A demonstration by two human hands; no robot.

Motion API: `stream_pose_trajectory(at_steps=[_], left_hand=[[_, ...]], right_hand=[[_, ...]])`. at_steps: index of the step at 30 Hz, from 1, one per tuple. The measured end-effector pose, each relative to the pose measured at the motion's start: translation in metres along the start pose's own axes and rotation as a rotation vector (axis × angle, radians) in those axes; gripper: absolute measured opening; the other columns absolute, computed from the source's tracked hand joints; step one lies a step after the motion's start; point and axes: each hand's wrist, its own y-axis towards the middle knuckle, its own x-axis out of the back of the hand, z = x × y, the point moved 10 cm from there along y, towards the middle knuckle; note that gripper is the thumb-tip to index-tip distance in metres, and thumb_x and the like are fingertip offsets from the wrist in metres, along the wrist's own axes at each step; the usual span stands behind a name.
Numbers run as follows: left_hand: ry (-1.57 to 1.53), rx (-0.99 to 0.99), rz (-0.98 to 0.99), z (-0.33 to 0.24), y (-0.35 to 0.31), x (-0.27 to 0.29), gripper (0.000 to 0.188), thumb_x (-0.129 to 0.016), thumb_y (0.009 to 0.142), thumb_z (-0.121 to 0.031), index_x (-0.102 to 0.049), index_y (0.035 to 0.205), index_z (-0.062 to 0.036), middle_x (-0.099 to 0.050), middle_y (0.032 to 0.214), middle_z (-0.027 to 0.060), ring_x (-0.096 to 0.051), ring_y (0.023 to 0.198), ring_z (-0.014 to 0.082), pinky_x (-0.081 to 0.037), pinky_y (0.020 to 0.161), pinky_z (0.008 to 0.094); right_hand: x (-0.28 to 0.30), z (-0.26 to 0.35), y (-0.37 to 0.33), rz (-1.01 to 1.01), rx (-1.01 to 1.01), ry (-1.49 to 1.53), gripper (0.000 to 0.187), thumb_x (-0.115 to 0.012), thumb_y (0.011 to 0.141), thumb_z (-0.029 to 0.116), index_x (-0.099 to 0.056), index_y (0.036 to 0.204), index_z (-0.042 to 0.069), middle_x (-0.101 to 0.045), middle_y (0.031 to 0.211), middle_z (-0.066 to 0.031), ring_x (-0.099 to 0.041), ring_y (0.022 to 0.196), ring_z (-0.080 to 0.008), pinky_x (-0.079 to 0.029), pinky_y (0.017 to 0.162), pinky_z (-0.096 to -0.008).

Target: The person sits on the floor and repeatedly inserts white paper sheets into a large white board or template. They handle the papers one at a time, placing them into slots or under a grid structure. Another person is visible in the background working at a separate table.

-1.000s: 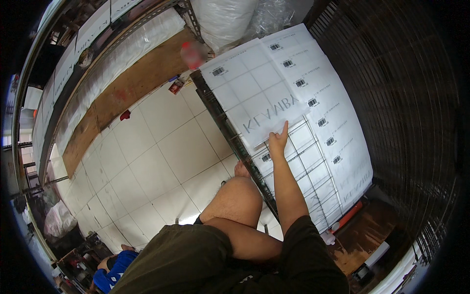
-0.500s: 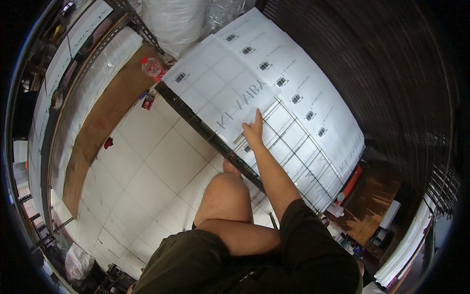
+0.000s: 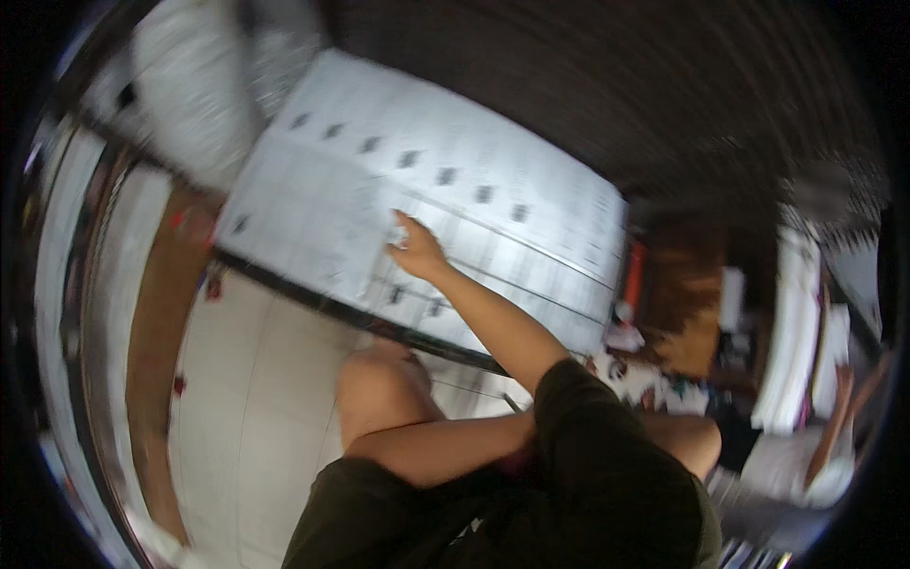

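A broad white surface (image 3: pixel 531 171), printed with a row of small dark marks, lies in front of me on a low dark-edged stand. Thin dark lines like a wire grid (image 3: pixel 531 288) cross its near right part. On its left part rests a pale sheet (image 3: pixel 303 199). My right hand (image 3: pixel 420 250) reaches over the sheet's right edge, index finger and thumb spread apart. Motion blurs it, its other fingers are mostly hidden, and I see nothing held. Whether it touches the sheet I cannot tell. My left hand is out of view.
A red-capped bottle (image 3: pixel 194 226) stands by the left corner, near large wrapped bundles (image 3: pixel 194 85). Shelving with a brown board (image 3: pixel 156 360) runs along the left. At the right are a wooden surface (image 3: pixel 687 337), white rolls (image 3: pixel 791 332) and another person's arm (image 3: pixel 834 427).
My view has swung to the right, so the white surface appears turned and further left, and another person has come into view. My right hand remains over the sheet's edge, fingers still spread.
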Motion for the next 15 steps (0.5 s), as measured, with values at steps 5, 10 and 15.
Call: stream_pose_trajectory(at_steps=[5, 10, 15], left_hand=[[0.056, 0.100, -0.228, 0.034, 0.022, -0.007, 0.059, -0.069, 0.075, -0.053, -0.058, 0.121, -0.0176, -0.064, 0.110, 0.0134, -0.063, 0.101, 0.0313, -0.051, 0.083, 0.0432], [0.051, 0.093, -0.195, 0.013, 0.038, 0.004, 0.062, -0.066, 0.077, -0.054, -0.057, 0.121, -0.0104, -0.063, 0.112, 0.0149, -0.061, 0.105, 0.0317, -0.049, 0.086, 0.0436], [0.021, 0.066, -0.351, 0.012, 0.018, 0.015, 0.060, -0.065, 0.078, -0.050, -0.057, 0.121, -0.0097, -0.062, 0.114, 0.0143, -0.060, 0.106, 0.0304, -0.048, 0.088, 0.0417]], right_hand=[[0.199, 0.076, -0.114, -0.272, 0.340, -0.418, 0.061, -0.066, 0.081, 0.016, -0.043, 0.138, 0.013, -0.063, 0.113, -0.0120, -0.063, 0.095, -0.0278, -0.052, 0.082, -0.0372], [0.439, 0.089, -0.339, -0.980, 0.237, -0.868, 0.041, -0.072, 0.077, 0.013, -0.060, 0.116, 0.006, -0.063, 0.115, -0.0121, -0.059, 0.105, -0.0281, -0.047, 0.091, -0.0378], [0.608, 0.082, -0.568, -1.532, -0.047, -1.472, 0.048, -0.073, 0.073, 0.018, -0.059, 0.119, 0.009, -0.063, 0.108, -0.0136, -0.057, 0.104, -0.0333, -0.045, 0.090, -0.0429]])
